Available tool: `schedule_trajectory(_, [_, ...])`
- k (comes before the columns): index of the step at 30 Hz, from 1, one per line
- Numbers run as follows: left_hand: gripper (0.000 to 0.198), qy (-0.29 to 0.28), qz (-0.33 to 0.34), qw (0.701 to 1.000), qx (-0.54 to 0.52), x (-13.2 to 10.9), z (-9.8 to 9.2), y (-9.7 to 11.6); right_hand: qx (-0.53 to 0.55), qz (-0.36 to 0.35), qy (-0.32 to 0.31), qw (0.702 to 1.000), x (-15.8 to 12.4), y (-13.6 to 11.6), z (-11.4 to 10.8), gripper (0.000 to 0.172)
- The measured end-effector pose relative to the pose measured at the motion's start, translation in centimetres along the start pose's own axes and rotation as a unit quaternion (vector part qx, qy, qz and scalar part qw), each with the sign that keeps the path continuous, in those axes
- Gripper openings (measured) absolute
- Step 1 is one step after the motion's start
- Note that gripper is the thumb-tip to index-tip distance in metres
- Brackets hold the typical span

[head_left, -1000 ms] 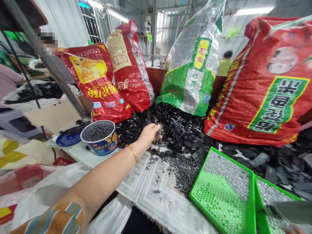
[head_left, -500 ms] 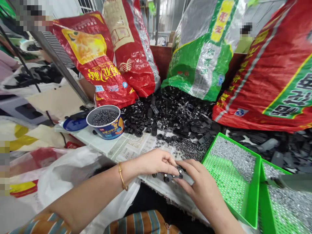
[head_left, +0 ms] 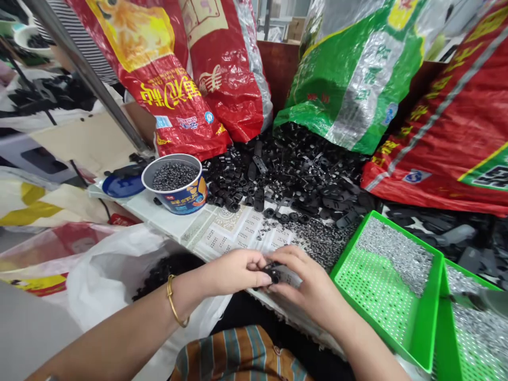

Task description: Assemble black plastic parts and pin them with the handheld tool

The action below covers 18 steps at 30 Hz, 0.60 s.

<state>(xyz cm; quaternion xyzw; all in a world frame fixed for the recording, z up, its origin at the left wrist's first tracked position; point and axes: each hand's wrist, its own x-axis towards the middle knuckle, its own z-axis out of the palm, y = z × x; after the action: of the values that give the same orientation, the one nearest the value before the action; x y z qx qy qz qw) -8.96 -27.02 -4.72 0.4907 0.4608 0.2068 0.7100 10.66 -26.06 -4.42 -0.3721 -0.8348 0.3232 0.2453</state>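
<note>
head: part [head_left: 273,275] in hands [head_left: 238,270] [head_left: 304,280], bits [head_left: 174,176] in tub [head_left: 179,201]

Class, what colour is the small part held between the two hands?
The small part is black, seen best in the head view, though partly covered.

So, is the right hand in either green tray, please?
No, the right hand is with the left hand at the black part.
</note>
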Motion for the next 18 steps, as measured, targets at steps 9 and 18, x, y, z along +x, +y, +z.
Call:
schedule_trajectory(9, [0.020,0.113,-0.013,0.965,-0.234,0.3,-0.2,-1.8,-0.276,0.220,0.055,0.934,4.9,3.8,-0.1,0.016])
schedule_trajectory(18, [0.021,0.181,0.019,0.938,-0.296,0.7,-0.6,-1.8,-0.295,0.205,0.079,0.930,5.2,3.5,0.5,0.013])
